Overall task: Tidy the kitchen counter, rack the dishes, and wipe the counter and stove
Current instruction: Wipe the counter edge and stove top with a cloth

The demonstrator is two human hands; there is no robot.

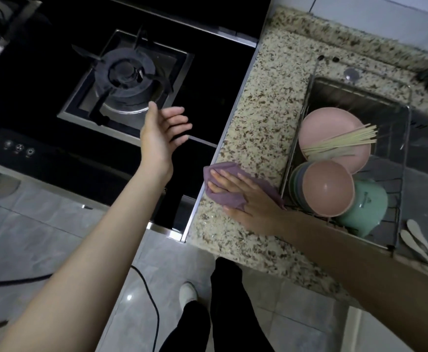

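Note:
My right hand lies flat with straight fingers on a purple cloth, pressing it onto the speckled granite counter near the counter's left edge. My left hand hovers with relaxed fingers over the black glass stove, just right of the gas burner, and holds nothing. On the right, a wire dish rack holds a pink plate, chopsticks, a pink bowl in front of stacked bowls, and a green cup.
Two white spoons lie at the rack's front right corner. Stove control buttons sit on the front panel at left. A black cable runs across the tiled floor beside my legs and a white shoe.

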